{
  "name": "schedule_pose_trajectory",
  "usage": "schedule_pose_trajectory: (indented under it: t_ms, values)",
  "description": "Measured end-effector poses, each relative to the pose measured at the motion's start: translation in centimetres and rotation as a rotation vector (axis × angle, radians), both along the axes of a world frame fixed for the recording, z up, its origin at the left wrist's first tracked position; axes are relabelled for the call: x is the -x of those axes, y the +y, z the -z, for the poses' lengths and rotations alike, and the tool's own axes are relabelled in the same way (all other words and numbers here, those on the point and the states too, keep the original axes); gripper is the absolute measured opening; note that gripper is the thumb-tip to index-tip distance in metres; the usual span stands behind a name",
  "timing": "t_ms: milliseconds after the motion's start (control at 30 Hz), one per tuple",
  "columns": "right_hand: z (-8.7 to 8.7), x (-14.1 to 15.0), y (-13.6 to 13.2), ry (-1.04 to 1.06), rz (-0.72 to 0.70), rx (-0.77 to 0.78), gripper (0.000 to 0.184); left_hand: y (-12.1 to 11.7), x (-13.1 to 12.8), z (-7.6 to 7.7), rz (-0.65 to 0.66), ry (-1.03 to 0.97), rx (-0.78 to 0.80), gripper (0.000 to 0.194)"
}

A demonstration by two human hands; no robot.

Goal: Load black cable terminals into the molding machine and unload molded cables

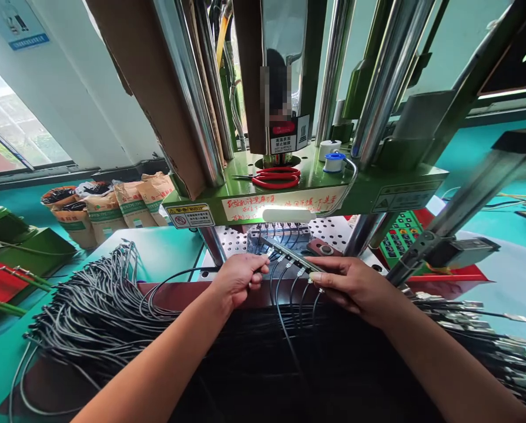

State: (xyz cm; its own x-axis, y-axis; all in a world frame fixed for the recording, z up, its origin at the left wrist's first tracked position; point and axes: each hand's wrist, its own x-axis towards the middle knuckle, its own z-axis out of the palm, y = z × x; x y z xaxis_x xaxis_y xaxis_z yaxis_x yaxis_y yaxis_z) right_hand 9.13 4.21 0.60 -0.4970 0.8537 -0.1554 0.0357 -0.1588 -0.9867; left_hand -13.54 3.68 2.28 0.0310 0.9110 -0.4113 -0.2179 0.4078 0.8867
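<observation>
My left hand point(237, 277) is closed in a pinch on thin black cables point(284, 282) just in front of the machine's lower mould point(280, 236). My right hand point(353, 285) grips the near end of a long metal bar point(291, 254) from which several cables with moulded ends hang down. The bar runs slantwise from the mould toward my right hand. Both hands sit over a dark table edge, close together.
A green vertical press point(307, 194) with chrome columns stands ahead, red scissors point(275, 177) and spools on its deck. A heap of grey cables point(99, 305) lies at left, finished cables point(487, 335) at right. Sacks point(108, 208) stand behind; a green keypad point(399, 230) is right.
</observation>
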Motion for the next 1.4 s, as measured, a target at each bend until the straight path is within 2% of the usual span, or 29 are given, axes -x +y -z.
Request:
schedule_pose_trajectory:
  t_ms: [233,1000,1100,1200,1333,1400]
  values:
    - [0.2,0.1,0.0,-0.029,-0.020,-0.010,0.059,-0.3,-0.5,0.6,0.033,0.005,-0.017,0.015]
    - [0.0,-0.1,-0.6,-0.107,-0.060,-0.004,0.057,0.1,-0.9,0.7,0.076,0.160,-0.004,0.021]
    - [0.0,0.2,-0.7,-0.120,-0.070,-0.017,0.056,0.0,-1.1,0.8,0.101,0.260,-0.039,0.021]
    - [-0.2,0.4,-0.7,-0.098,-0.080,-0.026,0.053,-0.1,-0.6,0.1,0.123,0.439,-0.125,0.023]
    - [-0.7,-0.6,0.1,-0.114,-0.061,0.014,0.045,-0.3,1.9,-2.2,0.034,0.861,-0.359,0.027]
    - [-1.1,-1.7,0.9,-0.161,-0.078,0.041,0.042,-0.3,3.3,-2.8,0.064,1.063,-0.442,0.022]
